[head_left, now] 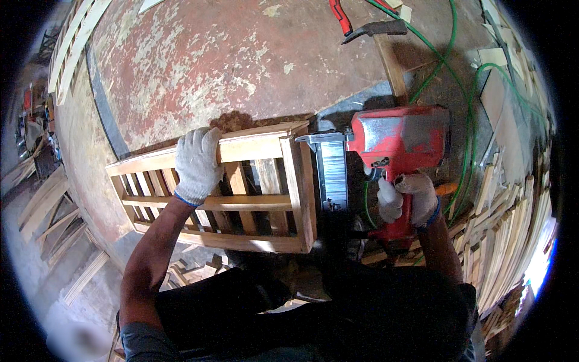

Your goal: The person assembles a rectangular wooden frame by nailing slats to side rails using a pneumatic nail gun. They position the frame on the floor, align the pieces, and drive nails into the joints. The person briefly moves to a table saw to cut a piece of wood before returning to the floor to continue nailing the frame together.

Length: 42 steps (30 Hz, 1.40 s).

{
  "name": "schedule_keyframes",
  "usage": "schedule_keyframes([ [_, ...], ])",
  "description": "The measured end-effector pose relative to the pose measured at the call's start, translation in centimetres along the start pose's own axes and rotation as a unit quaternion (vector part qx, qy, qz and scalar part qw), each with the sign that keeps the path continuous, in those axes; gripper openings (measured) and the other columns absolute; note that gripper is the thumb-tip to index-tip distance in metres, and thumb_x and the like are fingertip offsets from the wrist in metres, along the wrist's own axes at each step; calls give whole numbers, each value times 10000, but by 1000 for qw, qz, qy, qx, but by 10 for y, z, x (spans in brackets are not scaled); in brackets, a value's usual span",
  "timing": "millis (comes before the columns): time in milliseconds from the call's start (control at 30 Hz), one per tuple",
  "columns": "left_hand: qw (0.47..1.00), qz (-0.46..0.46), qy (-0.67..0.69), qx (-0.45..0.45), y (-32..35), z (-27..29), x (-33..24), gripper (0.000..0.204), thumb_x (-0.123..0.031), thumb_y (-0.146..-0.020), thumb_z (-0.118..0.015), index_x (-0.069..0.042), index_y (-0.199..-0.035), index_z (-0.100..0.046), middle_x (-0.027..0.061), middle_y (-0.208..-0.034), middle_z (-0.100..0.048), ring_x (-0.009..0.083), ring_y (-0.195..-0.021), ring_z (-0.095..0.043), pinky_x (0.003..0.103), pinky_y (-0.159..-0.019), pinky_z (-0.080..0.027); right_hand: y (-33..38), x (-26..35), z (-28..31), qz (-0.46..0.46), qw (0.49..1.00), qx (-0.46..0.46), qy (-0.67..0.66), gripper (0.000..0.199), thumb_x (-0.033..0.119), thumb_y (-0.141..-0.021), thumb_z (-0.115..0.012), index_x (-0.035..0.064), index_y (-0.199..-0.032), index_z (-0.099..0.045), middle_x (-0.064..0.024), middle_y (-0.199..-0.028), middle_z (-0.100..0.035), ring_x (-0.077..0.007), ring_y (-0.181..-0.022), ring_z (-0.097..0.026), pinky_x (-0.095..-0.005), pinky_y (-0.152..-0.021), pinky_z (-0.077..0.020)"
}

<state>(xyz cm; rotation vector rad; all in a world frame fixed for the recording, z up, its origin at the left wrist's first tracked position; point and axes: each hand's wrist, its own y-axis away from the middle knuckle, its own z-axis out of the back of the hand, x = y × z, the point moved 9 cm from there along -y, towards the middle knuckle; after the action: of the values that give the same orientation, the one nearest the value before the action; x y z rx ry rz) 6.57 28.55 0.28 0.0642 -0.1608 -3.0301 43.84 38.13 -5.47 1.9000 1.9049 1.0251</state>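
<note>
A slatted wooden crate (256, 150) stands tilted in front of me, with crossbars and several slats inside its frame. My left hand (198, 166), in a white knit glove, is closed over the crate's far rail. A red pneumatic nail gun (398, 136) is gripped by its handle in my gloved right hand (424, 196). Some fingers curl near the trigger. The gun's magazine (333, 175), with a row of nails showing, lies alongside the crate's right end. Its pointed nose is close to the far right corner; whether it touches the wood I cannot tell.
A hammer (389, 60) with a wooden handle lies beyond the gun, by a red-handled tool (341, 18). A green air hose (469, 120) loops along the right. Wooden strips (503, 220) are piled at right; more wood (45, 196) lies at left. The floor's paint is worn.
</note>
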Motion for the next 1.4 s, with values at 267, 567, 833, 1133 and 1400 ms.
schedule_keyframes([
  [267, 1000, -3, 10, -23, 0, 4, -2, 729, -105, -598, -824, -101, -1276, -555, 141, -1227, -605, 360, -1109, -576, 484, -952, -440, 0, -1, -26, -3, 999, 23, -35, 388, 410, -822, -688, 80, -680, -541, -83, -595, -524, -230, -496, -506, -366, -504, -398],
  [567, 1000, -9, 15, -23, -1, 4, -3, 725, -124, -598, -826, -83, -1272, -563, 152, -1236, -604, 367, -1116, -577, 484, -950, -441, 7, -3, -31, 39, 998, -3, -57, 287, 311, -871, -683, 47, -819, -582, -59, -605, -508, -226, -485, -514, -391, -486, -415],
  [833, 1000, 5, 10, -12, 0, 3, -2, 691, -189, -636, -846, -65, -1256, -568, 160, -1208, -602, 384, -1126, -568, 482, -955, -437, 11, 4, -36, 28, 997, -36, -65, 312, 305, -885, -669, 28, -797, -556, -99, -642, -536, -281, -535, -559, -422, -552, -467],
  [1133, 999, -16, 4, -31, 1, 1, 0, 717, -133, -611, -821, -74, -1276, -558, 156, -1194, -602, 366, -1082, -578, 483, -921, -447, 7, -9, -34, 24, 992, 15, -120, 290, 279, -892, -680, 18, -976, -584, -46, -640, -530, -218, -490, -530, -399, -477, -432],
  [1400, 1000, -4, 3, -21, 0, -2, 1, 729, -119, -590, -822, -79, -1270, -562, 156, -1206, -602, 361, -1094, -581, 483, -925, -447, 7, -7, -34, 24, 995, 31, -88, 283, 311, -898, -667, 37, -909, -594, -37, -623, -508, -217, -487, -522, -402, -488, -435],
])
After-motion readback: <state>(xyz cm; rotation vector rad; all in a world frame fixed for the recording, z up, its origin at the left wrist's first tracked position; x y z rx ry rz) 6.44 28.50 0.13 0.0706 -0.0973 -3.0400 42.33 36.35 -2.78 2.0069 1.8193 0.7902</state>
